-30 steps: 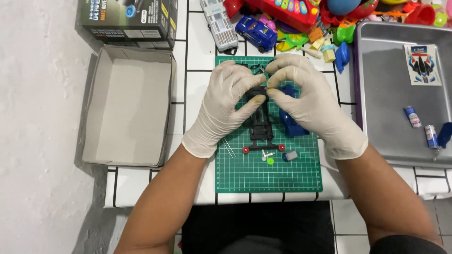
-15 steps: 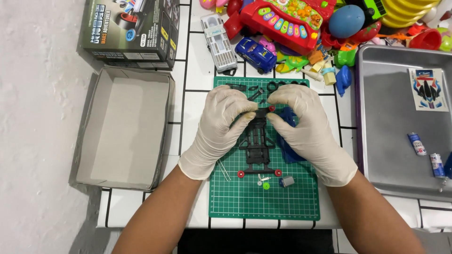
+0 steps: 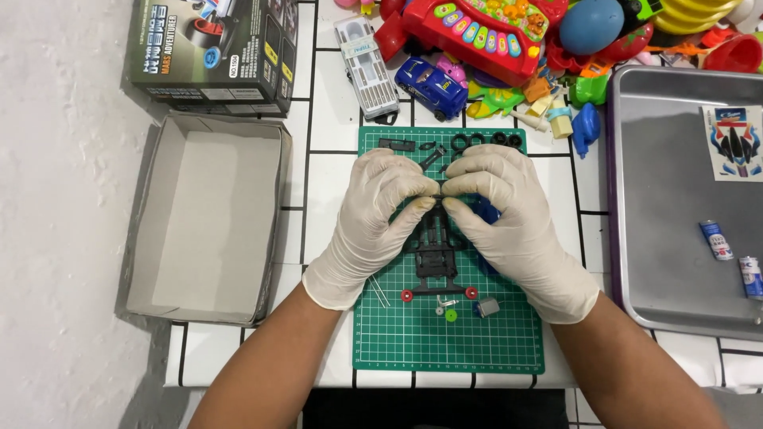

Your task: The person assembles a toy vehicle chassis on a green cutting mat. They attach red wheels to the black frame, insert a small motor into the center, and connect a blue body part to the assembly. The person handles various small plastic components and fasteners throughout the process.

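I see the white tiled surface (image 3: 318, 119), an open grey carton (image 3: 203, 214) at left and a dark printed box (image 3: 211, 48) behind it. On the green cutting mat (image 3: 453, 342), my left hand (image 3: 369, 226) and right hand (image 3: 513, 222) each pinch the black toy-car chassis (image 3: 435, 250) at its top end, seemingly fitting a small part; steady fingertip pressure is needed.

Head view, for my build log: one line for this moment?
left hand + right hand: pinching black chassis | on green mat

Two gloved hands (image 3: 381, 218), two boxes (image 3: 208, 213), one tray (image 3: 668, 262).
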